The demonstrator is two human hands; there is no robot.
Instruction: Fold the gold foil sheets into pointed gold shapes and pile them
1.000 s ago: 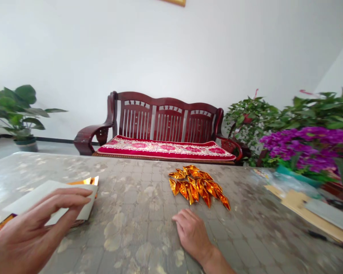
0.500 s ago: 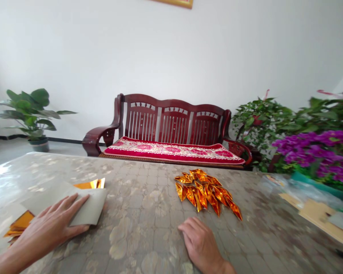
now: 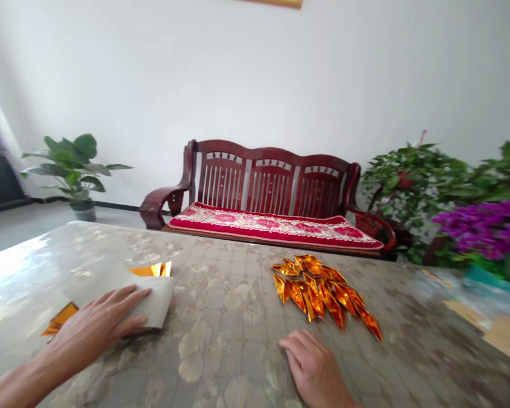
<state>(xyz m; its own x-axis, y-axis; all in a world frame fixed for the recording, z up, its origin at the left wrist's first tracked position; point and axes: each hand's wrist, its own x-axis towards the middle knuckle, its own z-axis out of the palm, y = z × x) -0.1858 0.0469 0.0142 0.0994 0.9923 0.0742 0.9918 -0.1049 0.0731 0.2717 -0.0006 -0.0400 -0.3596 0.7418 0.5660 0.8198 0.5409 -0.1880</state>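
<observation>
On the left, my left hand [image 3: 110,311] lies palm down on a pale grey-white sheet [image 3: 159,297], its fingers stretched out flat. Shiny gold foil papers [image 3: 151,270] stick out from under the sheet at the back, and another gold foil corner [image 3: 62,318] shows beside the wrist. My right hand [image 3: 314,362] rests on the table with its fingers curled in; nothing shows in it. Just beyond that hand is a pile of folded gold-orange foil pieces [image 3: 318,289] with pointed ends.
The patterned table [image 3: 221,340] fills the foreground. At its right end are clear plastic [image 3: 459,294], tan cardboard [image 3: 505,334] and purple flowers [image 3: 480,226]. Behind stands a dark red wooden bench [image 3: 263,181] with a red floral cover [image 3: 272,226]. A potted plant [image 3: 79,175] is at left.
My left hand, raised over the sheet a second ago, has come down flat on it. The view has turned left, shifting everything rightward. My right hand stays curled near the foil pile.
</observation>
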